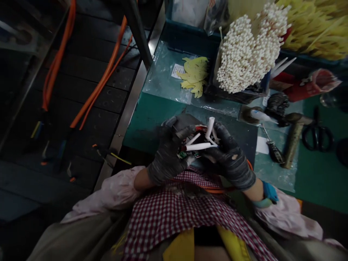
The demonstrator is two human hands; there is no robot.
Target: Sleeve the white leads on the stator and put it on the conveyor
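**Holding white sleeves over a wire bundle**

Working from the head view, the only 1 I have: my left hand point(166, 152) and right hand point(231, 159), both in dark gloves, meet over the dark pad point(239, 136) at the near edge of the green bench point(152, 116). Left fingers curl shut around a small wire bundle point(187, 154); right fingers pinch 1 of the white tubes point(198, 146), with others standing up between the hands. I judge the step goes best if I keep the bundle steady and line each tube up squarely before pushing. A big bunch of white tubes point(247, 50) stands well behind, with a hammer point(295, 136) and scissors point(318, 136) to the right.
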